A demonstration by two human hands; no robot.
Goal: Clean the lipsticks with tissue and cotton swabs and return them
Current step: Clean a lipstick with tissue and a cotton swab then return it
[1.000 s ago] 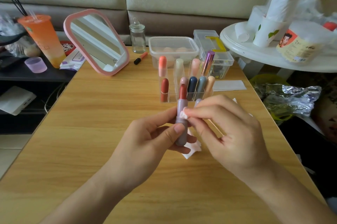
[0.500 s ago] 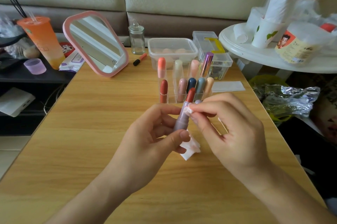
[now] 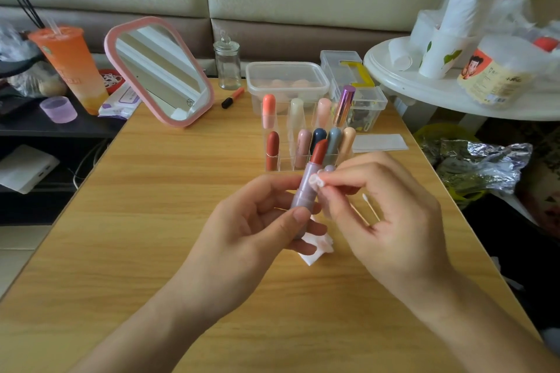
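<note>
My left hand grips an uncapped lipstick with a lilac tube and a brick-red bullet, tilted up and to the right. My right hand pinches a small wad of tissue against the tube just below the bullet. Beneath the hands a crumpled tissue lies on the wooden table. A cotton swab lies on the table behind my right hand. Just beyond, a clear acrylic organizer holds several capped lipsticks upright.
A pink-framed mirror leans at the back left beside a glass jar and an orange pen. Clear plastic boxes stand behind the organizer. A folded white tissue lies at the right edge. A white round side table stands to the right.
The lipstick has tilted from upright to leaning right. My right hand keeps the tissue wad on the tube and has opened outward, uncovering the cotton swab on the table.
</note>
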